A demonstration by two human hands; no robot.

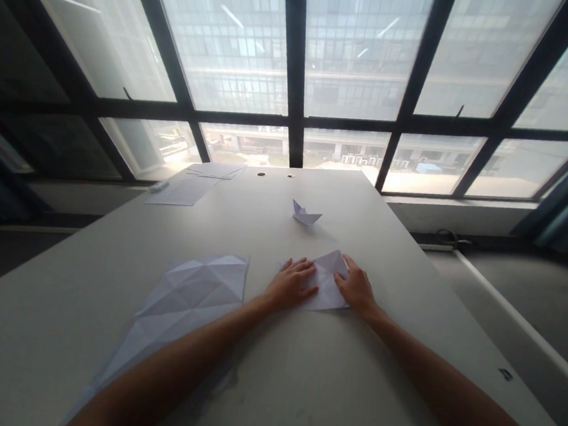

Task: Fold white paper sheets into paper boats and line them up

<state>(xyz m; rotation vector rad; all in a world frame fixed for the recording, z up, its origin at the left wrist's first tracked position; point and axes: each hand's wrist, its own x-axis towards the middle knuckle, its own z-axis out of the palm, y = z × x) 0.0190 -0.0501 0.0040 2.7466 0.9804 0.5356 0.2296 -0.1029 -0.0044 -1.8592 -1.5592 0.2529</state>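
A partly folded white sheet of paper (325, 289) lies on the table between my hands. My left hand (291, 285) is spread flat over its left side, fingers stretched out and pressing it down. At the right edge, my right hand (356, 284) pinches a raised flap of the paper between thumb and fingers. Beyond them stands a folded paper boat (306, 215). Left of my left forearm rests a larger sheet with many creases (201, 285), partly covered by that arm.
The white table (267, 385) reaches towards tall windows (354, 52). Flat paper sheets (180, 189) lie at its far left. A small dark mark (505, 374) sits near the right edge. Two round holes are at the far end.
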